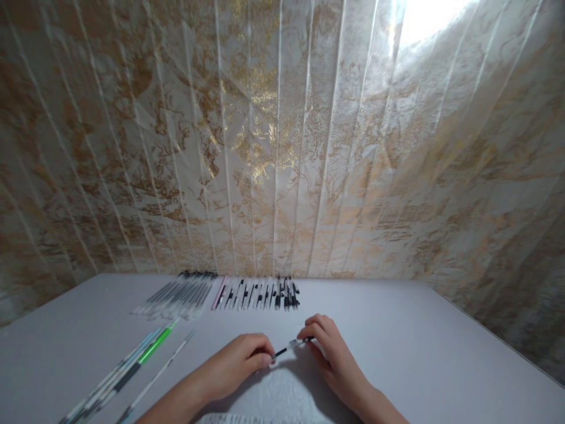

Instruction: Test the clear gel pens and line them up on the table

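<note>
In the middle of the table [397, 330] I hold a slim pen [280, 353] between both hands, tilted up toward the right. My left hand [247, 360] pinches its lower left end, where a dark section shows. Clear plastic shows farther along, and my right hand [329, 350] grips the dark upper right end with thumb and fingers. Whether the dark and clear sections are joined I cannot tell. Below the hands, a clear plastic sheet or bag [265, 418] lies at the near edge of the view.
Behind my hands lies a row of black-and-clear pens [256, 296] with a pink pen [219, 293] at its left end. Left of it are several dark refill-like sticks [180, 296]. Nearer left lie long thin sticks [106, 374] and a green pen [154, 346]. A patterned curtain [265, 147] hangs behind.
</note>
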`<state>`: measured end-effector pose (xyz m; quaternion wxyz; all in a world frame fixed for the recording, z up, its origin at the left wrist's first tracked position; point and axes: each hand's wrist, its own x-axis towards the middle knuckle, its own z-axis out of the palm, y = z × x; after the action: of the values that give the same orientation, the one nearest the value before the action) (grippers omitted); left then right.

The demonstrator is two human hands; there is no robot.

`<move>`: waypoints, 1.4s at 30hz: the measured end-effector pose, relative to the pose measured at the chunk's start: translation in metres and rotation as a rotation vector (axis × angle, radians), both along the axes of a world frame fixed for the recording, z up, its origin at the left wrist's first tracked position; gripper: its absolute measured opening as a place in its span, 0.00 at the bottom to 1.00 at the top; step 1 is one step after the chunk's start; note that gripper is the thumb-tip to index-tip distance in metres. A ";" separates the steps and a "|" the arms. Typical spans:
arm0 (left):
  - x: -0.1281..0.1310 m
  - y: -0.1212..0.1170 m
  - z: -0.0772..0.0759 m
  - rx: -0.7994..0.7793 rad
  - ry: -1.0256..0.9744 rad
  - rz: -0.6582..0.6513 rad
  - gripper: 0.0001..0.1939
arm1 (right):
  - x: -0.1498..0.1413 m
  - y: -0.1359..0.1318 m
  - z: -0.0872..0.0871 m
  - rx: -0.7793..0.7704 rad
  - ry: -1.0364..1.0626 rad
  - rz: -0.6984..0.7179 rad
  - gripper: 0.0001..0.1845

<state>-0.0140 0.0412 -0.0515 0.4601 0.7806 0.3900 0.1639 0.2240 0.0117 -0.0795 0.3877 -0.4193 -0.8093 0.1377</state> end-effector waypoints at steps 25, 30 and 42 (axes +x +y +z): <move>0.023 0.001 -0.027 -0.314 -0.354 0.156 0.20 | -0.003 0.005 0.014 -0.741 0.316 0.082 0.11; 0.053 -0.008 -0.040 -0.435 -0.430 0.123 0.23 | -0.023 0.007 -0.001 -0.680 0.437 0.011 0.09; 0.084 0.017 -0.030 -0.258 -0.583 0.322 0.22 | -0.007 0.028 0.006 -0.861 0.748 -0.014 0.20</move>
<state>0.0701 0.0583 -0.0811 0.6149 0.5653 0.3779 0.3994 0.2168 0.0395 -0.0734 0.4432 -0.4674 -0.4850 0.5915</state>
